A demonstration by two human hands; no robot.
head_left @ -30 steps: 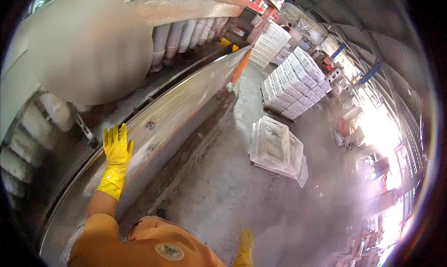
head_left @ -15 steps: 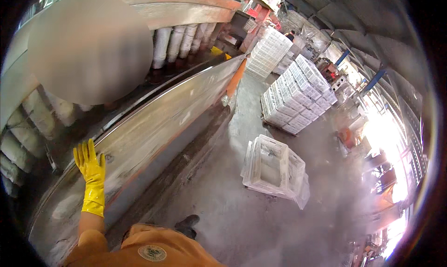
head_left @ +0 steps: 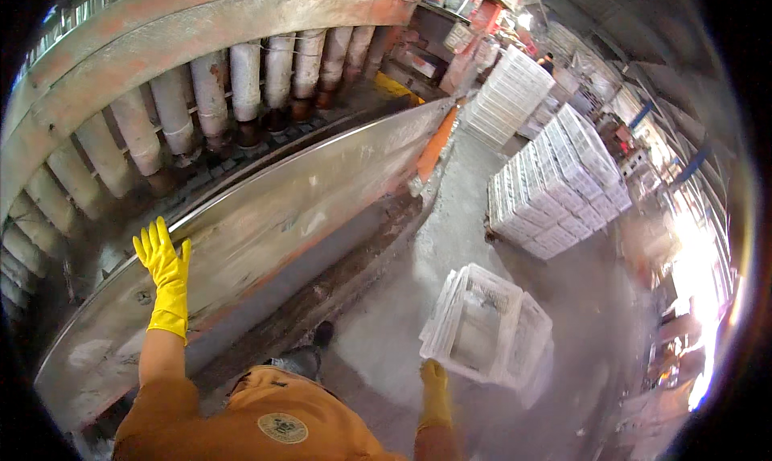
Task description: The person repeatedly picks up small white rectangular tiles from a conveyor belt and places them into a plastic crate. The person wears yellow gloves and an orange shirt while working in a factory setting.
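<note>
Your left hand [head_left: 163,264] (yellow-gloved) rests spread flat on the steel wall [head_left: 305,211]; your right hand [head_left: 434,380] grips the white crate [head_left: 482,328] at its rim.

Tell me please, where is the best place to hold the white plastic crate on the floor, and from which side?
Probably the near rim of the white plastic crate, from above: it sits open side up, and the right hand is already at that edge. Its slatted walls might also offer finger holds.

Your right hand [head_left: 434,380] has open floor [head_left: 450,211] centre frame; white crates [head_left: 486,328] block lower right, steel panel [head_left: 281,220] left.
</note>
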